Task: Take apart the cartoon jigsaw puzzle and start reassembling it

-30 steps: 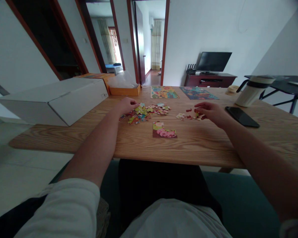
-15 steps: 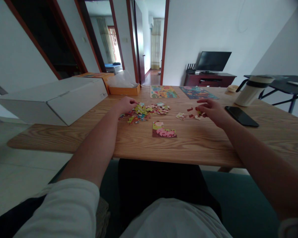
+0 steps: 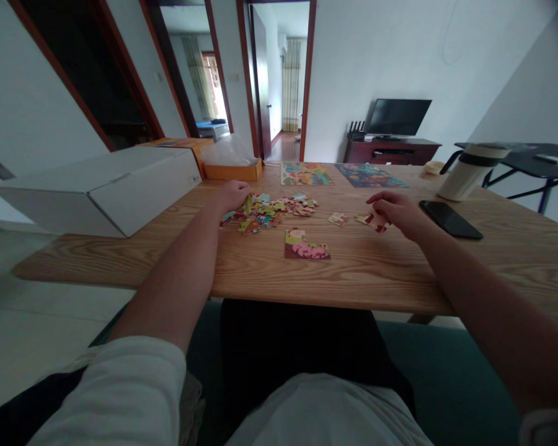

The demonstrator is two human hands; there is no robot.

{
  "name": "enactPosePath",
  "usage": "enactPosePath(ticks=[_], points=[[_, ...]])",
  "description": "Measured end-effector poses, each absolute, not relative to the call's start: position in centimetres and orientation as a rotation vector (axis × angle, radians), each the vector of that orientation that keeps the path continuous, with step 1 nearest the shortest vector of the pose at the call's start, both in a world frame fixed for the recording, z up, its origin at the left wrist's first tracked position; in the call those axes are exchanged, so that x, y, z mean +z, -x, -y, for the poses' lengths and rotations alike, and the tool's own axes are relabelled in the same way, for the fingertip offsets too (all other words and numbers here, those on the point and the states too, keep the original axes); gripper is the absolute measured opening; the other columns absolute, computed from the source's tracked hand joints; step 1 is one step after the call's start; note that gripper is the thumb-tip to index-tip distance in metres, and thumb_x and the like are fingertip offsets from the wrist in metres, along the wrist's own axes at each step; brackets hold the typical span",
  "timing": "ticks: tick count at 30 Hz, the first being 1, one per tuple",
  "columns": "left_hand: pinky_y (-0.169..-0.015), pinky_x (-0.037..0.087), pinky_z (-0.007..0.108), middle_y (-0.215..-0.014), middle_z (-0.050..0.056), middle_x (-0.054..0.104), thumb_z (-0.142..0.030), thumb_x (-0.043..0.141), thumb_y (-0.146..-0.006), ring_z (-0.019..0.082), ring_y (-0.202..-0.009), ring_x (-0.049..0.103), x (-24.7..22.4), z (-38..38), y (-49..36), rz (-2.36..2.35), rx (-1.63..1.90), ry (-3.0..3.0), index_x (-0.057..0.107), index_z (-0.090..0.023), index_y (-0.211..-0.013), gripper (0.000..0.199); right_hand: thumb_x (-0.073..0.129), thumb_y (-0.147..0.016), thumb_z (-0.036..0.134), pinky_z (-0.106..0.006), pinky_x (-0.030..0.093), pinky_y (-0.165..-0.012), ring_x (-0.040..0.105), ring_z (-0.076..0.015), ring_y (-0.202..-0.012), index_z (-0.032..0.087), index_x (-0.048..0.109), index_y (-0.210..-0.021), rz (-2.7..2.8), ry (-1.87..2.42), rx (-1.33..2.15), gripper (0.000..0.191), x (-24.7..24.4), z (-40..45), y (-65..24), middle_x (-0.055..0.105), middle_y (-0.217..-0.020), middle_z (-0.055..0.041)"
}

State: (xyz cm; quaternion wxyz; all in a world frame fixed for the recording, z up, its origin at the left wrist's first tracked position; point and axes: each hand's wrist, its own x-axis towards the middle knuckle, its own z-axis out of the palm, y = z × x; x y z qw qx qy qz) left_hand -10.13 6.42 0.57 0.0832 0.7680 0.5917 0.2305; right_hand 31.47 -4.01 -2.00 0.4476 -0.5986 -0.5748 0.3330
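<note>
My left hand (image 3: 234, 196) is at the left side of a heap of jigsaw pieces (image 3: 265, 214). Its fingers close on a yellow-green puzzle piece (image 3: 248, 203) at the heap's edge. My right hand (image 3: 393, 210) is over a few loose red and pale pieces (image 3: 365, 218), its index finger stretched out and apart from the thumb. Whether its lower fingers touch a piece is hard to see. Left of them lies a small pale joined piece (image 3: 338, 218). Between my hands, nearer me, a partly joined puzzle section (image 3: 305, 248) in pink, green and brown lies flat.
Two colourful picture sheets (image 3: 307, 174) lie behind the heap. A white box (image 3: 97, 186) and an orange tray (image 3: 232, 171) holding clear plastic stand at left. On the right are a black phone (image 3: 451, 219) and a white flask (image 3: 469, 173).
My right hand has drawn down slightly, and the loose red pieces beneath it have shifted. My left fingers have moved slightly left, with a yellow-green piece now showing at their tips.
</note>
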Motion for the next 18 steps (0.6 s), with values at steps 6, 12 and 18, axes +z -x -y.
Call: enactPosePath(ticks=[6, 12, 18], points=[[-0.056, 0.035, 0.029, -0.064, 0.003, 0.058, -0.027, 0.046, -0.079, 0.017, -0.060, 0.051, 0.8, -6.1, 10.2, -1.735, 0.694, -2.309, 0.054, -0.020, -0.059, 0.023, 0.059, -0.084, 0.025, -0.029, 0.050, -0.038, 0.061, -0.0178, -0.043, 0.021, 0.060, -0.099, 1.605, 1.603, 0.858, 0.015, -2.8, 3.9, -31.6, 0.070, -0.062, -0.0040], [-0.056, 0.038, 0.028, -0.057, 0.002, 0.058, -0.022, 0.046, -0.077, 0.018, -0.062, 0.053, 0.9, -5.8, 10.1, -1.809, 0.685, -2.291, 0.056, -0.021, -0.058, 0.021, 0.059, -0.089, 0.028, -0.031, 0.050, -0.039, 0.062, -0.0188, -0.042, 0.020, 0.058, -0.096, 1.847, 1.695, 0.837, 0.011, -3.5, 3.9, -31.8, 0.074, -0.069, -0.0056], [-0.062, 0.041, 0.029, -0.065, 0.004, 0.065, -0.019, 0.050, -0.075, 0.021, -0.068, 0.059, 0.4, -6.7, 11.0, -1.845, 0.610, -2.320, 0.065, -0.019, -0.064, 0.019, 0.063, -0.089, 0.034, -0.025, 0.046, -0.042, 0.059, -0.0137, -0.044, 0.017, 0.062, -0.096, 1.939, 1.747, 0.694, 0.018, -3.8, 3.4, -32.2, 0.074, -0.075, -0.0067]])
